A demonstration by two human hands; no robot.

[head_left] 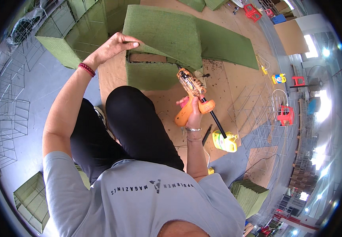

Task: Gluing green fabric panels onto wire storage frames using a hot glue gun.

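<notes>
My left hand [120,44] pinches the near corner of a green woven sheet [163,29], lifting it off a green-covered box frame [149,75]. Under the raised edge a gap shows, with dark smears along the rim. In my right hand [194,112] is an orange glue gun [190,91], its front stained dark and its nozzle close to the sheet's near right edge. A black glue stick [218,122] sticks out of its back. To the right of the box, a green flap [228,43] lies spread out.
Brown cardboard [226,87] with dark specks covers the floor. A yellow jug [224,141] stands right of my right forearm. Wire frames [257,122] lie at the right, others [5,118] at the far left. Another green box [66,43] is at upper left; red stools [285,115] stand farther off.
</notes>
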